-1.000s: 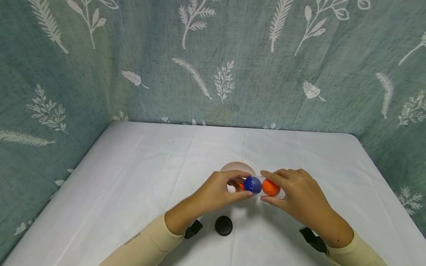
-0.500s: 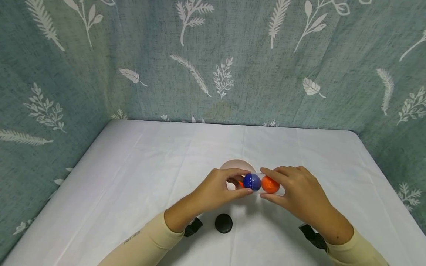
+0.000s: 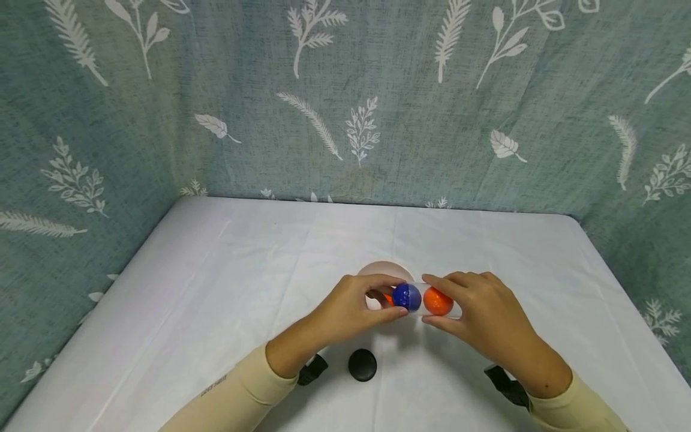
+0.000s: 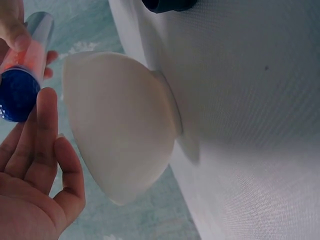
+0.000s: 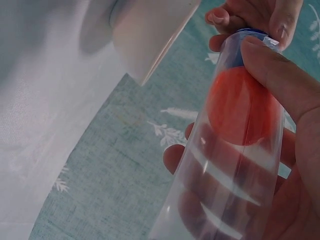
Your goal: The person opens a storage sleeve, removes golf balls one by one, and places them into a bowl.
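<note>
- While the right hand [image 3: 482, 307] grips the clear tube [image 5: 227, 172], overtight squeezing could buckle it.
- The left hand [image 3: 351, 309] pinches the blue ball [image 3: 406, 297]; slackening might drop it.

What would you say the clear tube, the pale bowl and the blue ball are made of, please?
Clear tube: most likely plastic, smooth and glossy; it is see-through with light streaks along its wall.
Pale bowl: plastic or ceramic, I can't tell which; smooth, its outside shading evenly without visible grain.
Blue ball: perhaps plastic; small bright glints suggest a shiny finish.
</note>
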{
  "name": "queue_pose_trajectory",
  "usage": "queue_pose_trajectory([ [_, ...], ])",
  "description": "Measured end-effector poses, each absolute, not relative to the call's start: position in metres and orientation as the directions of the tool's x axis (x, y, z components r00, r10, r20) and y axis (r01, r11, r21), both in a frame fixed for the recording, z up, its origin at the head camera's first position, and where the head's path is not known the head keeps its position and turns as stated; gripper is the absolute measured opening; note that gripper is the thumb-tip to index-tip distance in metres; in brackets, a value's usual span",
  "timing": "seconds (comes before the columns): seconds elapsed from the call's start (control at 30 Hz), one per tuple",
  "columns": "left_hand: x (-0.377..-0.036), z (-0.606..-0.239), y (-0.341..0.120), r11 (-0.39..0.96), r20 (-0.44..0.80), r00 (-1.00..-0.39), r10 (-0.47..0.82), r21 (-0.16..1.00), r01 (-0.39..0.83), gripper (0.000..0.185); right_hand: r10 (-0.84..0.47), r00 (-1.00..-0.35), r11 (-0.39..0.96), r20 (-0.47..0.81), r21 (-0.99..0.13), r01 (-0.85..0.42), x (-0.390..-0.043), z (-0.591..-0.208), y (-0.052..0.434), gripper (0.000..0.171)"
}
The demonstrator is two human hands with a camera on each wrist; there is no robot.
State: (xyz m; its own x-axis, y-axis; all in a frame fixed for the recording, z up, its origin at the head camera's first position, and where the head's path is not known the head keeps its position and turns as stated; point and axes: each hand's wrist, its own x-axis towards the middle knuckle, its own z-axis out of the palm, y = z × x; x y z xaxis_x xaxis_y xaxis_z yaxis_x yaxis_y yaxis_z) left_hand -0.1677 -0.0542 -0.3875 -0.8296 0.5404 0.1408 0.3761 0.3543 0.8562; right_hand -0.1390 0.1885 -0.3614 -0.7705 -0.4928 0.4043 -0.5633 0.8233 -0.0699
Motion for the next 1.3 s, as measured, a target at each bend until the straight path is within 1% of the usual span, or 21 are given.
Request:
queue_pose_trajectory([
  [0.53,-0.169,-0.386,-0.058,0.388,0.108,-0.832,0.544,0.847,0.363,0.043,-0.472,-0.795,0.836,0.380,-0.093,-0.541,-0.138,-0.362,0.189,0.063],
  [0.7,-0.172,-0.386,-0.060,0.396,0.119,-0.831,0.543,0.837,0.378,0.043,-0.477,-0.786,0.832,0.393,-0.085,-0.548,-0.139,-0.361,0.189,0.064],
  [0.77,-0.174,-0.386,-0.061,0.411,0.125,-0.836,0.534,0.826,0.385,0.042,-0.476,-0.787,0.833,0.392,-0.086,-0.546,-0.140,-0.361,0.189,0.064],
  [0.93,-0.177,-0.387,-0.065,0.457,0.128,-0.854,0.505,0.799,0.390,0.041,-0.457,-0.813,0.847,0.360,-0.101,-0.521,-0.139,-0.360,0.188,0.063],
  [1.1,-0.181,-0.387,-0.070,0.514,0.096,-0.873,0.478,0.776,0.367,0.047,-0.459,-0.812,0.845,0.361,-0.105,-0.525,-0.139,-0.360,0.188,0.063],
  [1.3,-0.186,-0.388,-0.074,0.568,0.105,-0.886,0.452,0.732,0.376,0.044,-0.458,-0.818,0.850,0.347,-0.097,-0.517,-0.138,-0.360,0.187,0.063],
])
